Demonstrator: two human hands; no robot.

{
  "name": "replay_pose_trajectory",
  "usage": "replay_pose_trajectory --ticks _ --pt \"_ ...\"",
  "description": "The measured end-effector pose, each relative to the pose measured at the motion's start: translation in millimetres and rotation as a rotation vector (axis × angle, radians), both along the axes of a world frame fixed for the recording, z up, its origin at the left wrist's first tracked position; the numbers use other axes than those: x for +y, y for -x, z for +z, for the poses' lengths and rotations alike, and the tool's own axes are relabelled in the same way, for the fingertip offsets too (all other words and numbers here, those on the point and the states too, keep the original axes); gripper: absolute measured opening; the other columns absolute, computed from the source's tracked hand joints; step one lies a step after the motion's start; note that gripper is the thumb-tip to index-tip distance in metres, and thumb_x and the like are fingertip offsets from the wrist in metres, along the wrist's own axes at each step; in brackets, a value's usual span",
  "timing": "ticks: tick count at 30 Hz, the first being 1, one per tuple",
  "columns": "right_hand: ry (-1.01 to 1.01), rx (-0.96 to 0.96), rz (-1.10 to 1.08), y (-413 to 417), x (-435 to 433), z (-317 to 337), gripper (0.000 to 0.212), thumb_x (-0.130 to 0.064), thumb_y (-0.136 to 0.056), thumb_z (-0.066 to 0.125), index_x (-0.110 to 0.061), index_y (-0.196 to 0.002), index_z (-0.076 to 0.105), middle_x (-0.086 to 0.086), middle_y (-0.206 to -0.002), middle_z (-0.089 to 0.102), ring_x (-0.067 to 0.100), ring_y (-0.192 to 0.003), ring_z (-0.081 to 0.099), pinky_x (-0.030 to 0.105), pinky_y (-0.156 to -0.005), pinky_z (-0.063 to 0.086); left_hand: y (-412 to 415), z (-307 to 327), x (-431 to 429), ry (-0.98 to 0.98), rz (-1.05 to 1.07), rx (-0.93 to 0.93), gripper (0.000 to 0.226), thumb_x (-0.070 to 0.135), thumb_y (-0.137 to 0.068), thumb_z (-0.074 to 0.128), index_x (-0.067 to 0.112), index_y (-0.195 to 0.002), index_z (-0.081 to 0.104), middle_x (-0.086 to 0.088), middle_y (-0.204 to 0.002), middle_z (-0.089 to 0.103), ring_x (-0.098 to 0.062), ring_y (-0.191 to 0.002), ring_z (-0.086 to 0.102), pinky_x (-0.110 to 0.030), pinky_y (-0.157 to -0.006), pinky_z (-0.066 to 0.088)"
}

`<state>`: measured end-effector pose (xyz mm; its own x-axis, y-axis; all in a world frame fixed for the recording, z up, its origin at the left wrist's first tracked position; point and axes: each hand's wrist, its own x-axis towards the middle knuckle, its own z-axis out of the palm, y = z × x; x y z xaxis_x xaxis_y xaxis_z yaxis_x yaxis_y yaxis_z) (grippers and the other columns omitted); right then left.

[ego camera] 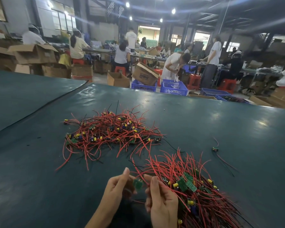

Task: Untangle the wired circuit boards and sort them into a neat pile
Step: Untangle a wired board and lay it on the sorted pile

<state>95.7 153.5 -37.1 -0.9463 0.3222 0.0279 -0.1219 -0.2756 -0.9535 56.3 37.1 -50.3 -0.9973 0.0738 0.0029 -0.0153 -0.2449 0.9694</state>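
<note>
Tangled heap of red-wired green circuit boards with yellow capacitors lies mid-way on the dark green table cover. On the near side of the heap, the left hand has curled fingers pinching one small green board. The right hand has thumb and forefinger closed on its red lead. Judged: the board is lifted clear so its leads straighten before it joins the sorted pile, near-right of the heap, wires fanned one way. A stray wired board lies right of the heap.

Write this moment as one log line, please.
step: untangling | left hand: holds a green board | right hand: pinches its red wire | tangled heap: far centre | sorted pile: beside right hand
</note>
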Motion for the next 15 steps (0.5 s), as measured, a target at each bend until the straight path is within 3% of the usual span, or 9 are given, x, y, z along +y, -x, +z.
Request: replay_pose_trajectory --ticks 2,4,8,11,15 --pt "-0.065 -0.006 0.035 -1.5 -1.5 -0.6 0.026 -0.035 -0.078 0.057 -0.023 -0.079 0.08 0.002 -0.05 0.053 0.008 -0.036 0.041 0.019 -0.036 0.034 -0.8 -1.9 3.5 -0.004 -0.075 -0.017 0.044 0.038 -0.084 0.051 0.002 -0.074 0.074 -0.024 -0.071 0.068 -0.032 -0.063 0.063 -0.034 -0.062 0.051" --pt "-0.127 -0.008 0.009 -1.4 -1.7 -2.3 0.021 -0.036 -0.079 0.061 -0.026 -0.079 0.079 0.001 -0.049 0.056 0.009 -0.038 0.045 0.02 -0.039 0.037 -1.2 -1.5 3.3 -0.009 -0.089 -0.014 0.036 0.037 -0.082 0.057 0.006 -0.079 0.075 -0.022 -0.076 0.071 -0.031 -0.066 0.066 -0.033 -0.06 0.054" --pt "-0.079 -0.053 -0.106 3.9 2.0 -10.6 0.012 -0.018 -0.083 0.069 -0.023 -0.078 0.079 0.008 -0.056 0.065 0.012 -0.037 0.046 0.021 -0.037 0.038 -0.4 -1.4 0.2 0.012 -0.042 0.006 0.032 0.039 -0.081 0.056 0.014 -0.08 0.076 -0.012 -0.075 0.073 -0.02 -0.062 0.065 -0.026 -0.054 0.054" --pt "-0.041 -0.094 -0.084 4.8 2.3 -10.8 0.013 -0.017 -0.083 0.069 -0.023 -0.078 0.08 0.01 -0.05 0.06 0.013 -0.034 0.045 0.021 -0.036 0.038 0.2 -3.4 2.4 0.018 -0.044 0.01 0.033 0.038 -0.083 0.054 0.013 -0.083 0.076 -0.014 -0.081 0.073 -0.022 -0.07 0.069 -0.027 -0.063 0.056" --pt "-0.037 -0.13 -0.112 6.0 1.7 -10.3 0.013 -0.024 -0.078 0.071 -0.017 -0.071 0.079 0.005 -0.051 0.064 0.012 -0.04 0.056 0.018 -0.04 0.044 -1.4 -4.4 3.9 0.045 -0.101 0.059 0.03 0.034 -0.086 0.052 0.015 -0.09 0.075 -0.017 -0.088 0.073 -0.031 -0.083 0.071 -0.034 -0.073 0.059"
